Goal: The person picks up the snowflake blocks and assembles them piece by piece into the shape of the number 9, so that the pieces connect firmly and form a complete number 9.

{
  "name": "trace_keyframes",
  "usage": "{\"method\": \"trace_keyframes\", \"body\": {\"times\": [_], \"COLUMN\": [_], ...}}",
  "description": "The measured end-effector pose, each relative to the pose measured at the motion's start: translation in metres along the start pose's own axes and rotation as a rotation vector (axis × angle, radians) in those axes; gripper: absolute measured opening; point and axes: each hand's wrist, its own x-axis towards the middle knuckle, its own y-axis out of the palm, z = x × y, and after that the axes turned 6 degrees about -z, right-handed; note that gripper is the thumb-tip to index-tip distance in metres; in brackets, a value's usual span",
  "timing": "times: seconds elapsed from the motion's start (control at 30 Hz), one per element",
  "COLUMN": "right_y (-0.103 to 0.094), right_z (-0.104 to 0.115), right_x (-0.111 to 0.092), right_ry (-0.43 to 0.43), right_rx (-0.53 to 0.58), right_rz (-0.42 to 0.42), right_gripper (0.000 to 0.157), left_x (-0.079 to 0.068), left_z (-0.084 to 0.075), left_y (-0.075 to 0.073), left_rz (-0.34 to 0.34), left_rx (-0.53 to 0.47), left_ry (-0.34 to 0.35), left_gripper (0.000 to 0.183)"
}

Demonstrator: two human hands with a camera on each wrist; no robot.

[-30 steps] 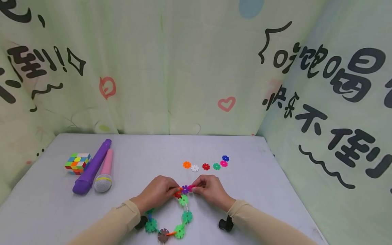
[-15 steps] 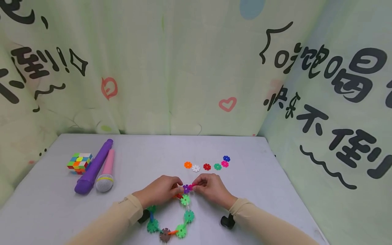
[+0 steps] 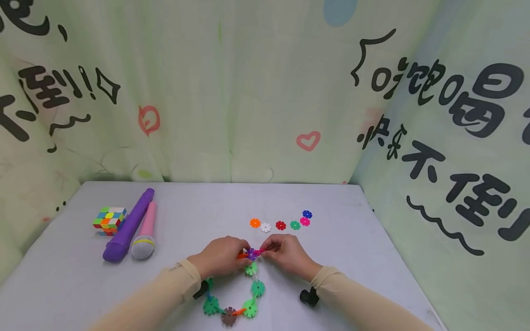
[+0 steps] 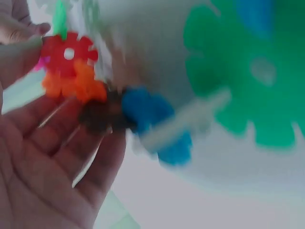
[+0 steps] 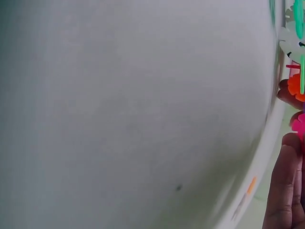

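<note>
Three objects lie at the left of the white surface [image 3: 343, 257]: a cube puzzle with multicoloured square faces [image 3: 109, 221], a long purple rod with a broader near end [image 3: 129, 225] and, just beside the rod, a pink microphone with a grey mesh head and yellow band [image 3: 145, 232]. Farther right, the left hand [image 3: 223, 256] is narrowed around a chain of interlocked, notched plastic discs [image 3: 258, 288]; the left wrist view shows its thumb and fingers holding a red disc [image 4: 69, 53] and an adjoining orange disc [image 4: 86, 86]. The chain curves over the near middle of the surface, through a dark green disc [image 3: 211, 305], a brown disc [image 3: 229, 316] and a light green disc [image 3: 250, 308]; the left hand hides part of the curve. At its far end, a purple disc [image 3: 251, 254] sits between the hands. Beyond them runs an uneven row of loose discs, left to right: orange [image 3: 255, 223], white [image 3: 265, 227], red [image 3: 280, 225], green [image 3: 295, 225], pink [image 3: 305, 221] and, just beyond the pink, blue [image 3: 307, 214]. The right hand [image 3: 285, 253] pinches a bright pink disc [image 3: 259, 252] joined to the purple one. A black fitting [image 3: 309, 297] shows beside the right sleeve [image 3: 356, 294].
</note>
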Motion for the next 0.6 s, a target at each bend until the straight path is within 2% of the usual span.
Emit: {"method": "trace_keyframes", "body": {"times": [0.13, 0.27, 0.37, 0.6], "right_y": [-0.004, -0.003, -0.002, 0.002], "right_z": [-0.002, -0.002, 0.000, 0.003], "right_x": [0.000, -0.002, -0.003, -0.004], "right_ry": [0.004, 0.001, -0.002, -0.029], "right_rx": [-0.003, 0.001, 0.008, 0.011], "right_rz": [-0.001, -0.009, -0.011, 0.000], "right_gripper": [0.012, 0.012, 0.013, 0.014], "left_x": [-0.001, 0.002, 0.006, 0.009], "left_z": [0.004, 0.003, -0.001, -0.011], "left_y": [-0.009, -0.014, -0.010, 0.000], "left_rz": [0.075, 0.127, 0.120, 0.039], "left_rx": [-0.032, -0.025, 0.019, 0.099], "left_ry": [0.030, 0.027, 0.028, 0.009], "left_gripper": [0.039, 0.039, 0.040, 0.033]}}
